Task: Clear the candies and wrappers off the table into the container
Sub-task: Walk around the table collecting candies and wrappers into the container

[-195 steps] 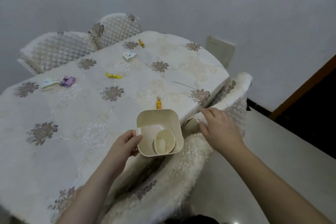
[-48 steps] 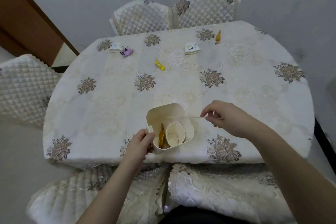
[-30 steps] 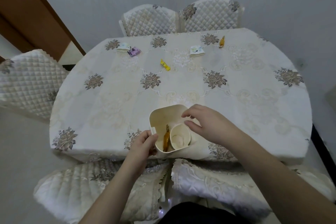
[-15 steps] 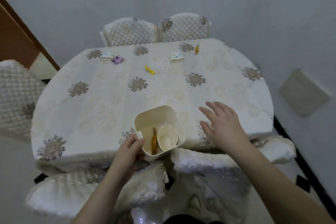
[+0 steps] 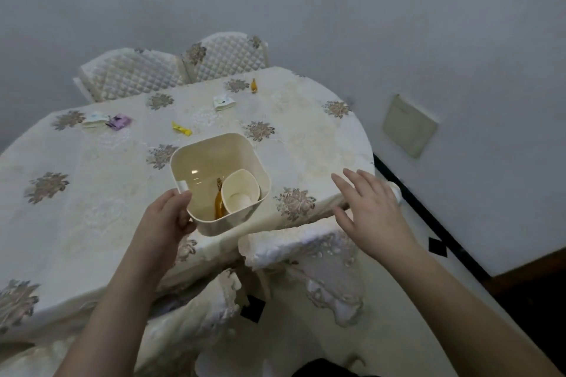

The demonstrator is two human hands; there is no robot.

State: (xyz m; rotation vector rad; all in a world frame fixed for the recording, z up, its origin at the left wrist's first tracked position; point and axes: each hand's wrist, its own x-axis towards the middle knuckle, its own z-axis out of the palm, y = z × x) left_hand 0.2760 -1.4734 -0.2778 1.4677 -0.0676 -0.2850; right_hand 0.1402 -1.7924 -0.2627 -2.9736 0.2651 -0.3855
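Observation:
My left hand [image 5: 167, 217] grips the near-left corner of a cream square container [image 5: 196, 159], held up over the table's near edge. Inside it lie an orange candy [image 5: 218, 203] and a small cream cup [image 5: 240, 194]. My right hand [image 5: 372, 211] hovers open, fingers spread, over the table's right edge. On the cloth farther off lie a yellow candy [image 5: 181, 128], a white wrapper [image 5: 223, 102], an orange candy [image 5: 253, 86], a purple wrapper [image 5: 120, 122] and another white wrapper [image 5: 95, 119].
The oval table [image 5: 76, 180] wears a cream floral cloth. Two quilted chairs [image 5: 171, 70] stand at the far side. Two covered chairs [image 5: 300, 251] sit tucked in at the near side. A grey wall with a plate [image 5: 409, 125] runs on the right.
The container has risen off the table in my left hand. My right hand dropped a thin wrapper into it earlier, then moved away to the right, empty. The view has swung rightward.

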